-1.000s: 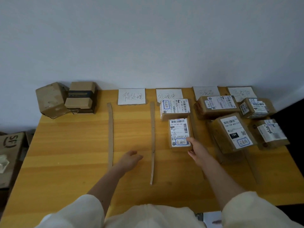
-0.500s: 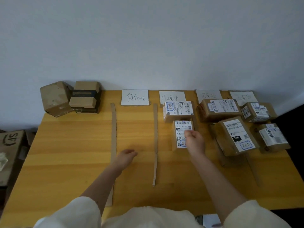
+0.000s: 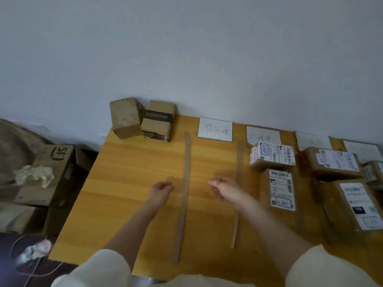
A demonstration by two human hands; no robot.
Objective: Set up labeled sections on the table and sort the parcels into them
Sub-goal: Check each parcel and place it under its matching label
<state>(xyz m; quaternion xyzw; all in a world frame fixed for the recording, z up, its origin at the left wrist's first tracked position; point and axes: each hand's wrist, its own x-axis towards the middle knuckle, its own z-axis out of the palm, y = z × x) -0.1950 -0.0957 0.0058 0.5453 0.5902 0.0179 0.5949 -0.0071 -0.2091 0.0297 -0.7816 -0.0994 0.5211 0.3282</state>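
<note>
Two bare hands hang over the wooden table [image 3: 128, 183], neither holding anything. Left hand [image 3: 160, 190] sits just left of the long cardboard strip [image 3: 184, 195], fingers loosely curled in, empty. Right hand [image 3: 224, 190] is between that strip and the shorter strip [image 3: 238, 193], fingers also curled loosely, gripping nothing. Just right of it lies a labelled parcel [image 3: 278, 189], apart from the hand, with another parcel [image 3: 272, 155] behind it below a handwritten paper sign [image 3: 263, 135]. Two unsorted boxes [image 3: 143, 119] stand at the far left corner.
</note>
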